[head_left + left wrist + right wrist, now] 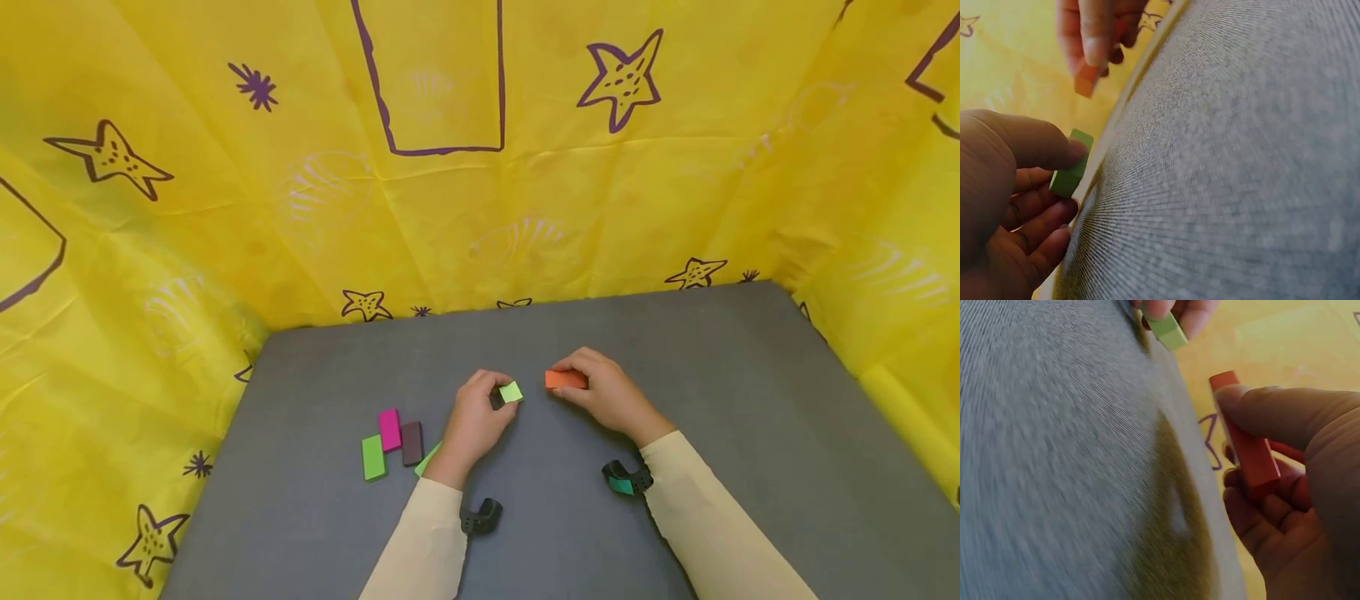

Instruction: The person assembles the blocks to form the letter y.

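Observation:
My left hand (477, 419) pinches a light green block (511, 392) between thumb and fingers, above the middle of the table. The left wrist view shows the thumb lying across this small rectangular block (1072, 164). A short way to the right, my right hand (609, 395) grips an orange block (566, 380), its end pointing toward the green one. In the right wrist view the orange block (1249, 444) looks redder and stands tilted, with the thumb along one face and fingers behind. A gap separates the two held blocks.
On the grey table (315, 533), left of my left hand, lie a magenta block (390, 430), a green block (373, 458) and a dark purple block (412, 444). Another green block (427, 461) is partly hidden by the left wrist. Yellow patterned cloth (450, 233) hangs around the table.

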Demonstrator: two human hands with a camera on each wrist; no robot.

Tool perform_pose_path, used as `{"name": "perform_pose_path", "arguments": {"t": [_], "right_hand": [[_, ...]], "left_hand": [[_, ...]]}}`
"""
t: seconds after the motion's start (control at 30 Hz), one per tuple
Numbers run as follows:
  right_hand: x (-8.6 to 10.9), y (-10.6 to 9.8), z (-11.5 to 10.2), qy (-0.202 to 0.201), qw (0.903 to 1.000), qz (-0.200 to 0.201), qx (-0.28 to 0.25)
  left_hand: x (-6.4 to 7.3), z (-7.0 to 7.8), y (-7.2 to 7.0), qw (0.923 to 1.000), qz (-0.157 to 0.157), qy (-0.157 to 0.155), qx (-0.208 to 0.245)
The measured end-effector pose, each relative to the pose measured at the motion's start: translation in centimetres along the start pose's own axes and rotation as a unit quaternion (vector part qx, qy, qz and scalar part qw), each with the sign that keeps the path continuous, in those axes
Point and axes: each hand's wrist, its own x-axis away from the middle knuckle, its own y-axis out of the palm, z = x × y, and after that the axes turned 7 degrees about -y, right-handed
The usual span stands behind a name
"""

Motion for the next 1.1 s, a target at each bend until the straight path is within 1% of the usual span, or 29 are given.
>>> {"name": "perform_pose_path", "arguments": {"t": [0.07, 0.17, 0.3, 0.47, 0.6, 0.73, 0.93, 1.1], "right_hand": [[-0.1, 0.7, 0.2, 0.007, 0.9999, -0.011, 0.000], [-0.2, 1.7, 0.2, 0.009, 0.9997, -0.024, 0.005], [-0.2, 2.5, 0.2, 0.003, 0.9996, -0.024, 0.011], [0.4, 2.4, 0.5, 0.009, 0.9999, -0.001, -0.012], [0.7, 2.2, 0.8, 0.010, 0.9994, 0.007, -0.033], [0.6, 2.2, 0.8, 0.008, 0.9993, 0.001, -0.036], [0.4, 2.6, 0.8, 0.003, 0.9994, -0.005, -0.033], [0.1, 2.9, 0.8, 0.000, 0.9994, -0.013, -0.031]], "left_hand": [[0.0, -0.3, 0.2, 1.0000, 0.004, -0.002, 0.002], [0.1, -0.6, 0.3, 0.9999, 0.009, 0.007, 0.000], [0.1, -0.7, 0.5, 0.9997, 0.010, 0.023, 0.003], [-0.1, -0.9, 0.6, 0.9997, -0.004, 0.022, 0.006], [-0.1, -1.2, 0.3, 0.9994, -0.025, 0.016, 0.016], [-0.1, -1.4, 0.0, 0.9989, -0.039, 0.009, 0.023], [-0.3, -1.9, 0.0, 0.9987, -0.040, 0.008, 0.029], [-0.3, -2.1, 0.0, 0.9984, -0.044, 0.014, 0.030]]}}
